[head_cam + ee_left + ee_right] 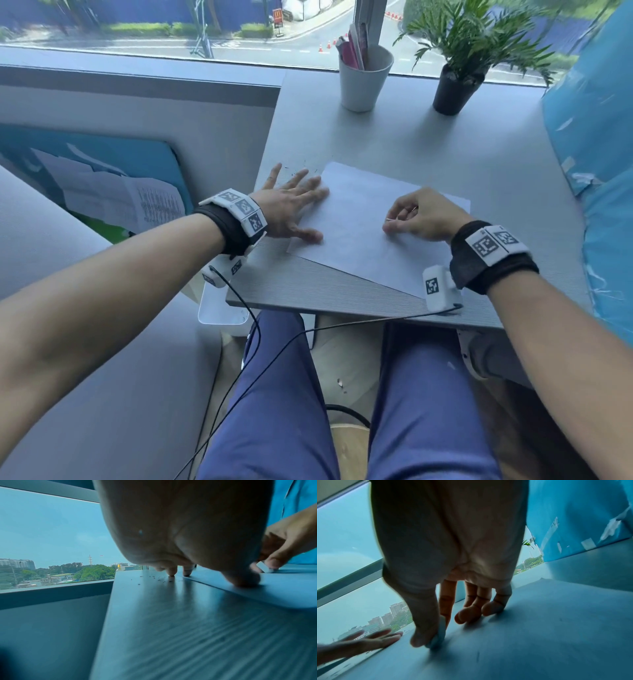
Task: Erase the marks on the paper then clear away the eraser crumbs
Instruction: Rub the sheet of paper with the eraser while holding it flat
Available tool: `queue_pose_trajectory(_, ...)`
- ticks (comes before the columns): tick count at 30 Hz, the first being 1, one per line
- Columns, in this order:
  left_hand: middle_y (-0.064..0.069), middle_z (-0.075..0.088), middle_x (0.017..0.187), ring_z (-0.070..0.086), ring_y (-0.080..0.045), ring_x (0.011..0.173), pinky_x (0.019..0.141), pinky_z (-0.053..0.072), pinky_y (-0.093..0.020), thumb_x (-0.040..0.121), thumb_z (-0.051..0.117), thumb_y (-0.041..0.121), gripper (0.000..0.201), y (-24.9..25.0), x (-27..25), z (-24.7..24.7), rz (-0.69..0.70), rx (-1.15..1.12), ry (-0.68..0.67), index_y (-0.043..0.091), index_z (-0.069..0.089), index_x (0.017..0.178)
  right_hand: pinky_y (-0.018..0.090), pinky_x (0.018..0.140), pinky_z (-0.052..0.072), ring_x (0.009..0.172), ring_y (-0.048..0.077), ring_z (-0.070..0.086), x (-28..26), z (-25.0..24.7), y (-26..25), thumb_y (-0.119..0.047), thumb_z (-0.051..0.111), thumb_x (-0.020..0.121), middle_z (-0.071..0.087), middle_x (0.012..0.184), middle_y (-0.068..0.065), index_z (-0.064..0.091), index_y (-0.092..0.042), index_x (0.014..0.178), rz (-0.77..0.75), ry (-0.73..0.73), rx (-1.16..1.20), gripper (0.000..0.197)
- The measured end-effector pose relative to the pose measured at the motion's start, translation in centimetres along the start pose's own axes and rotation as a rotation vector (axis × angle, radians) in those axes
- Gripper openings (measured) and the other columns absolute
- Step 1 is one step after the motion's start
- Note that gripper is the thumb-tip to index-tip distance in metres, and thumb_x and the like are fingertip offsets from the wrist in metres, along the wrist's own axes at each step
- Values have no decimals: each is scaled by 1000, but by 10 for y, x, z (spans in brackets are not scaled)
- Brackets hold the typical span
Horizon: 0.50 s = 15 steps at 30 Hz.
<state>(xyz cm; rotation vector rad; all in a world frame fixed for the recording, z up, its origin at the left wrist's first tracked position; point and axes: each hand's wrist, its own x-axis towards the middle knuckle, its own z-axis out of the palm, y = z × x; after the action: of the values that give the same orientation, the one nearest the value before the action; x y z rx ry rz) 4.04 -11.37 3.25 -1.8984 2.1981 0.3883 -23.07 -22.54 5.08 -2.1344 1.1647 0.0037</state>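
A white sheet of paper (363,226) lies askew on the grey desk (462,150). My left hand (291,205) lies flat with spread fingers, pressing on the sheet's left edge. My right hand (416,217) pinches a small white eraser (439,635) between thumb and forefinger, its lower end on the paper near the sheet's middle. The eraser (265,567) also shows in the left wrist view. Dark eraser crumbs (154,578) are scattered on the desk beyond the left fingertips, off the sheet's far left corner. A faint short mark (477,657) shows on the paper.
A white cup (364,80) holding pens and a potted plant (455,82) stand at the back of the desk by the window. A blue plastic-wrapped bulk (596,154) borders the desk's right side. The desk's left edge drops off beside my left wrist.
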Motion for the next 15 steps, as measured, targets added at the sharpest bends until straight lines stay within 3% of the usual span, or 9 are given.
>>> queue_pose_trajectory(2, -4, 8, 166, -9, -19, 152, 116, -18, -57, 84, 36, 80, 96, 0, 3, -8, -63, 35, 81, 17, 24, 155, 25, 69, 44, 61, 10, 48, 0, 4, 1, -32, 81, 74, 56, 70, -2, 73, -20, 81, -24, 19, 11, 16)
queue_pose_trajectory(4, -4, 30, 160, 9, -20, 152, 120, -6, -55, 92, 50, 61, 64, 0, 9, -15, -104, 35, 187, 15, 53, 136, 25, 70, 44, 61, 10, 48, 0, 4, 1, -33, 80, 74, 55, 69, -3, 73, -21, 83, -20, 21, 7, 16)
queue_pose_trajectory(6, -5, 55, 142, 38, -25, 139, 118, 21, -47, 93, 61, 42, 30, -1, 17, -22, -165, -65, 304, 17, 70, 107, 24, 68, 43, 63, 10, 49, 0, 3, -2, -34, 80, 74, 54, 69, -5, 73, -22, 83, -14, 10, -7, 17)
queue_pose_trajectory(8, -9, 67, 119, 54, -29, 116, 101, 43, -40, 92, 62, 33, 19, 3, 27, -31, -227, -182, 389, 18, 73, 94, 23, 65, 41, 64, 9, 50, -2, 2, -4, -34, 80, 75, 53, 68, -6, 72, -22, 82, -16, 3, -20, 16)
queue_pose_trajectory(9, -9, 68, 115, 55, -30, 112, 97, 45, -40, 93, 62, 29, 18, 5, 33, -36, -237, -215, 414, 17, 74, 96, 22, 65, 40, 64, 8, 50, -2, 1, -5, -34, 80, 75, 53, 69, -7, 72, -23, 82, -17, 3, -22, 15)
queue_pose_trajectory(11, -8, 64, 125, 50, -30, 122, 102, 42, -38, 95, 60, 26, 26, 10, 48, -46, -244, -234, 388, 14, 70, 116, 21, 63, 37, 64, 5, 49, -4, 0, -8, -33, 79, 76, 51, 69, -8, 72, -24, 81, -21, 7, -28, 13)
queue_pose_trajectory(13, -7, 45, 148, 37, -27, 138, 112, 32, -40, 96, 58, 36, 49, 15, 64, -53, -293, -217, 238, 12, 53, 138, 20, 60, 36, 64, 2, 47, -5, 0, -9, -31, 79, 76, 50, 68, -9, 72, -22, 83, -20, 8, -24, 13)
queue_pose_trajectory(15, -5, 29, 159, 28, -25, 144, 115, 24, -49, 96, 52, 52, 61, 17, 79, -55, -347, -133, 87, 13, 48, 142, 18, 58, 35, 63, 1, 46, -6, 1, -9, -30, 78, 77, 50, 67, -9, 73, -20, 84, -17, 11, -16, 13)
